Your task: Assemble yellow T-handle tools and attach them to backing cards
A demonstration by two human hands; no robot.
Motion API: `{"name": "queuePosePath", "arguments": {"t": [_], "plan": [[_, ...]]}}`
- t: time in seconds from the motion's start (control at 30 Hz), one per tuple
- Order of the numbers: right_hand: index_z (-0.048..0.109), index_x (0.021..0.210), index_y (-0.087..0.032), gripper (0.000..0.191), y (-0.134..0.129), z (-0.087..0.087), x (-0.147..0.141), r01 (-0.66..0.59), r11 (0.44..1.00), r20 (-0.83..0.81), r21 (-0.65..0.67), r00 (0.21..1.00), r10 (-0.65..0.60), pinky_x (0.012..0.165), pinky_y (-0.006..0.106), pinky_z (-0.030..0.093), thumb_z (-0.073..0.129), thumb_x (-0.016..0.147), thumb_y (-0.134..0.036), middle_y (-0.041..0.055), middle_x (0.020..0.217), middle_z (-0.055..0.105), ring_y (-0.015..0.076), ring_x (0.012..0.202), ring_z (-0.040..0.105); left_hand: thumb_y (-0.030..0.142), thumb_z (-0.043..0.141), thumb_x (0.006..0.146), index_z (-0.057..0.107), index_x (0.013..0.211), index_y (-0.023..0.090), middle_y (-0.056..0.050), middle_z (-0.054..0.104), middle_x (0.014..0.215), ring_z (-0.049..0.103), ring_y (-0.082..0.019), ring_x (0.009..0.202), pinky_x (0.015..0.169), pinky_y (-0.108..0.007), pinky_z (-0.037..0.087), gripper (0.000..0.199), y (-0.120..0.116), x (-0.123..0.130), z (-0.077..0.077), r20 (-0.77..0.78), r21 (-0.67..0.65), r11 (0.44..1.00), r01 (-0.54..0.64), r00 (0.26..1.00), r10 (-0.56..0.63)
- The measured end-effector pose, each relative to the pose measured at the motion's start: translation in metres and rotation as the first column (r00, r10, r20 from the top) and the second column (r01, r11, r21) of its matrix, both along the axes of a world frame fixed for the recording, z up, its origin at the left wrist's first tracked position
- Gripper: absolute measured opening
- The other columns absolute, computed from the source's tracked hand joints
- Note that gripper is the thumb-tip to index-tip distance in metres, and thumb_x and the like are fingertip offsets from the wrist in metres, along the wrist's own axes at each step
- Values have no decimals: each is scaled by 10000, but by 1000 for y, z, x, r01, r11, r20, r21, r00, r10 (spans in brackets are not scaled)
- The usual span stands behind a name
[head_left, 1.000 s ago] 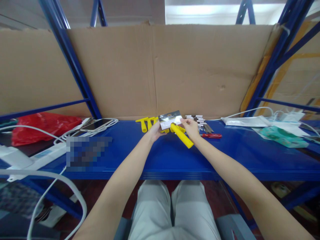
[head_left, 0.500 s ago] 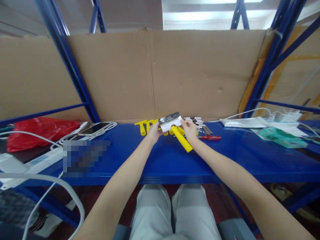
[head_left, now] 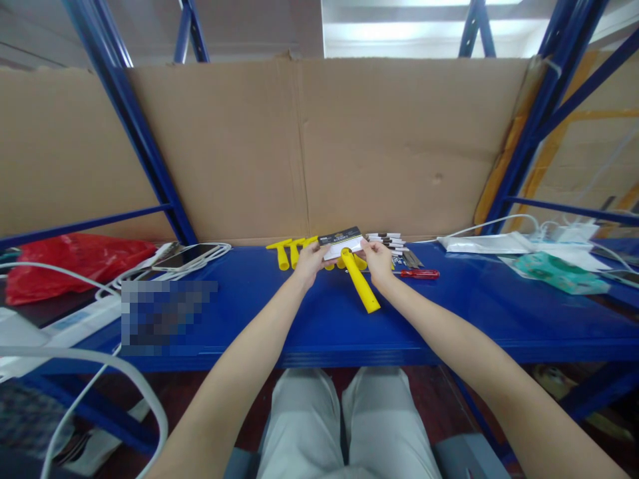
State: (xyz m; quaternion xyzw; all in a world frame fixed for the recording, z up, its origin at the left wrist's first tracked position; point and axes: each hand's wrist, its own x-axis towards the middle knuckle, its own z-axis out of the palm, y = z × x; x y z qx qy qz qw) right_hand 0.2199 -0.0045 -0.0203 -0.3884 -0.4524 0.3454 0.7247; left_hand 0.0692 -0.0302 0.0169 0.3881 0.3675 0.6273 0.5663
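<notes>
Between my two hands is a yellow-handled scraper [head_left: 362, 285], its handle slanting down toward me. A black-and-white printed card sleeve [head_left: 343, 243] covers its wide head. My left hand [head_left: 308, 264] is closed on the left end of the sleeved head. At the right end, my right hand [head_left: 378, 261] pinches it with thumb and fingers. Behind my left hand lie several yellow T-shaped handles [head_left: 283, 255] in a row, partly hidden. Several white-and-black pieces [head_left: 387, 237] are stacked behind my right hand. Close to that wrist rests a red-handled screwdriver [head_left: 419, 273].
A blue table [head_left: 239, 313] stands before a cardboard wall [head_left: 224, 146]. At left are a red plastic bag [head_left: 74, 263], a phone [head_left: 184, 256], white cables and a power strip [head_left: 74, 332]. At right lie a white packet [head_left: 486, 243] and a green tissue pack [head_left: 562, 271].
The scraper has turned slightly in my hands, so its handle points more straight toward me and its head sits more level. Both hands keep their hold.
</notes>
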Motion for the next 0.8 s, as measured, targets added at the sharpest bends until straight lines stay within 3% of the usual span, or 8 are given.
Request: {"name": "queuePosePath", "arguments": {"t": [0.2, 0.33, 0.43, 0.6, 0.7, 0.8], "plan": [[555, 629, -214, 374, 1, -1, 0, 19, 1000, 76, -23, 997, -17, 756, 357, 546, 699, 639, -559, 13, 679, 661, 193, 716, 646, -46, 632, 738, 608, 769, 127, -56, 675, 746, 692, -169, 709, 597, -257, 591, 178, 3, -1, -2, -3, -44, 996, -81, 997, 81], [605, 822, -188, 337, -4, 0, -3, 26, 999, 197, -43, 980, -17, 796, 355, 544, 696, 680, -480, 41, 866, 694, 196, 833, 655, -32, 693, 706, 584, 916, 148, -47, 689, 829, 704, -164, 705, 624, -305, 614, 298, 1, -1, 0, -22, -82, 987, -140, 990, 139], [564, 982, -181, 407, -15, 3, -8, -19, 991, 259, -132, 965, 53, 785, 333, 554, 735, 678, -392, 63, 1027, 672, 175, 871, 653, -43, 671, 725, 553, 988, 150, -51, 691, 875, 714, -172, 737, 662, -340, 622, 347, -2, -1, 3, -46, -100, 978, -183, 983, 179], [417, 1214, -216, 635, -35, 10, -15, -193, 928, 261, -318, 924, 281, 586, 311, 580, 760, 687, -295, 54, 1016, 636, 131, 644, 630, -69, 624, 752, 529, 979, 151, -30, 681, 850, 715, -159, 760, 670, -303, 619, 330, -5, -1, 6, -26, -107, 970, -219, 976, 218], [333, 1314, -252, 720, -40, 13, -16, -165, 934, 336, -316, 901, 273, 514, 274, 562, 726, 711, -251, 41, 1048, 605, 95, 553, 588, -66, 590, 779, 517, 983, 156, -11, 665, 807, 713, -150, 749, 667, -292, 618, 310, -1, -2, 5, -40, -111, 967, -228, 974, 225], [322, 1356, -264, 688, -42, 14, -16, -127, 954, 490, -273, 835, 251, 515, 276, 553, 661, 758, -235, 54, 1096, 585, 78, 510, 562, -66, 566, 794, 504, 997, 161, 8, 638, 767, 709, -141, 723, 661, -287, 615, 311, 4, -5, 2, -74, -111, 964, -243, 969, 235]]}}
